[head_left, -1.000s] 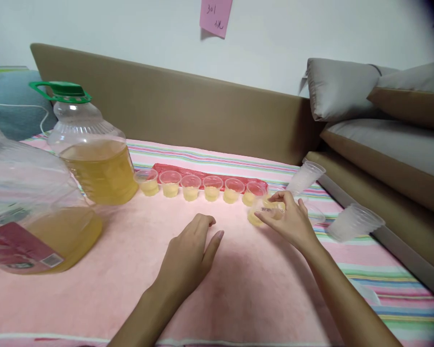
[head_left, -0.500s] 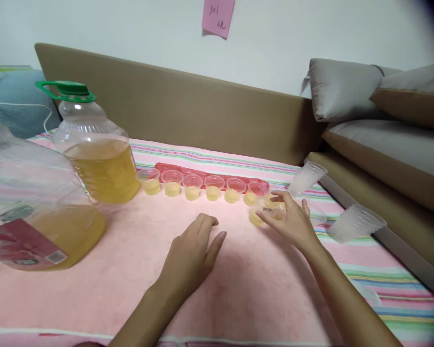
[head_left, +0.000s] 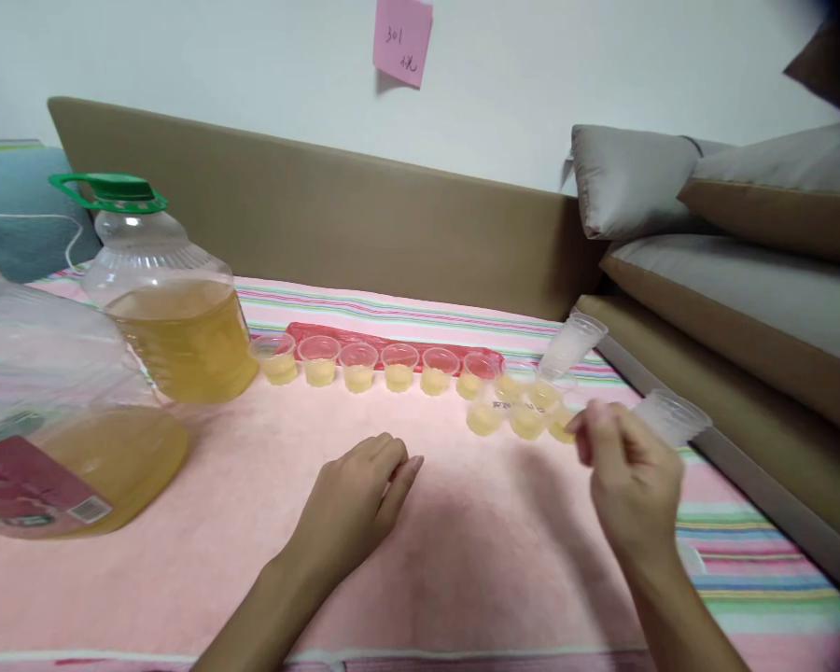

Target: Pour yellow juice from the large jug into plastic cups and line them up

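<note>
My left hand [head_left: 357, 490] is over the pink cloth, its fingers curled together and the thumb beside them; nothing shows in it. To the right, my right hand [head_left: 634, 481] is blurred, fingers folded in, with nothing visible in it. Just left of its fingertips is a small plastic cup [head_left: 562, 427] of pale yellow liquid, partly hidden. Other such cups, among them one cup [head_left: 526, 422], cluster there, with dark writing showing above some of them. A row of several clear cups [head_left: 399, 375] with yellow liquid runs leftward from this cluster.
Two big jugs of yellow liquid stand at left: a green-capped jug [head_left: 182, 327] and a nearer jug [head_left: 112, 467] with a pink label. A red plastic wrapper [head_left: 343, 334] lies behind the row. Stacked empty cups [head_left: 572, 347] and another stack [head_left: 672, 417] lie right, near cushions [head_left: 749, 280].
My right hand has drawn back from the clustered cups, right and toward me, its spread fingers now folded in. My left hand has closed slightly. The view has shifted a little.
</note>
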Demonstrator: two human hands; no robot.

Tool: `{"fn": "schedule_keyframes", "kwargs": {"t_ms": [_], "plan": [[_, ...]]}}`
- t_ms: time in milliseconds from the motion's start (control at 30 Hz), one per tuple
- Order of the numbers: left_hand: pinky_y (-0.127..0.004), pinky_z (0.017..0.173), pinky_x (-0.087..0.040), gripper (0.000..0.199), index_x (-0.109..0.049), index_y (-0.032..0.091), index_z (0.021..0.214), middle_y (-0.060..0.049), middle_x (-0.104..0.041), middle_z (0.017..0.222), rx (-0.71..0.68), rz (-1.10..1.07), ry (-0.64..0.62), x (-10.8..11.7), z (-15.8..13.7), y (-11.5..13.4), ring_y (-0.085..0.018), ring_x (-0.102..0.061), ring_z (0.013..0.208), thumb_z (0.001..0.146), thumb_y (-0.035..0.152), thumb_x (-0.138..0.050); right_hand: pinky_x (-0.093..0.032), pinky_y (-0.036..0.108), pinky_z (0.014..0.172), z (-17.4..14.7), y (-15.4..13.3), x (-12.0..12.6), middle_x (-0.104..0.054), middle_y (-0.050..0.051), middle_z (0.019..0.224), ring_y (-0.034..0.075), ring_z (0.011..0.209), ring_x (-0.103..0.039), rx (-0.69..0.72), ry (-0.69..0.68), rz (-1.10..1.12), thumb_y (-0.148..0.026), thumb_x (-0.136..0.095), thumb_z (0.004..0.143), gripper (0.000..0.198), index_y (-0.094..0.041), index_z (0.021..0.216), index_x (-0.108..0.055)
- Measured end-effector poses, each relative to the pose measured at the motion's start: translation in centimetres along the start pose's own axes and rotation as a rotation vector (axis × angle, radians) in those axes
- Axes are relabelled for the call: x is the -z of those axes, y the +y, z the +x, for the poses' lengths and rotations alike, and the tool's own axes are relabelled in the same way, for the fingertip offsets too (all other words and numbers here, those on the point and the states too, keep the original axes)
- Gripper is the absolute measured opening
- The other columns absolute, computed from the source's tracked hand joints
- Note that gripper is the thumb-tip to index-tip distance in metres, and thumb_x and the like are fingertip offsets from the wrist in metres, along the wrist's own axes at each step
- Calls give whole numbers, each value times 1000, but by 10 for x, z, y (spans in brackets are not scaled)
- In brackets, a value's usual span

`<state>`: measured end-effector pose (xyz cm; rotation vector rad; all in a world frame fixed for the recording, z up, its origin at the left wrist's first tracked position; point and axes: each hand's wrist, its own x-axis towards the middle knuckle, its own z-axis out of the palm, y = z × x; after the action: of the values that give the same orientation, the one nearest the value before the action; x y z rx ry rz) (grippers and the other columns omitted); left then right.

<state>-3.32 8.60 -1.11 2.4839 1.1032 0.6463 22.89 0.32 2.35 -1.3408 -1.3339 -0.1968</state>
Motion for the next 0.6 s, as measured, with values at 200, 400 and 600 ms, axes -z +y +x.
{"fn": "schedule_keyframes", "kwargs": {"t_ms": [200, 400, 600], "plan": [[-31, 67, -36, 36, -47, 22, 78, 1, -57, 77, -100, 72, -26, -1, -6, -2, -18, -57, 73, 109, 36, -36, -20, 33, 57, -41, -32, -44, -37, -2, 63, 18, 54, -37, 211, -656, 103, -25, -36, 110, 37, -21, 73, -31], [-30, 66, -40, 36, -50, 21, 79, 0, -60, 78, -141, 122, -21, 0, -8, -3, -18, -61, 73, 109, 33, -37, -15, 35, 58, -60, -45, -60, -40, -1, 66, 19, 56, -33, 225, -804, 99, -27, -29, 104, 28, -22, 76, -28], [-30, 65, -41, 30, -56, 21, 82, -1, -63, 80, -251, 153, -58, 1, -9, -1, -18, -63, 74, 107, 26, -41, -15, 34, 57, -55, -44, -50, -37, -3, 67, 18, 55, -32, 154, -790, 148, -26, -30, 102, 25, -22, 77, -28]]}}
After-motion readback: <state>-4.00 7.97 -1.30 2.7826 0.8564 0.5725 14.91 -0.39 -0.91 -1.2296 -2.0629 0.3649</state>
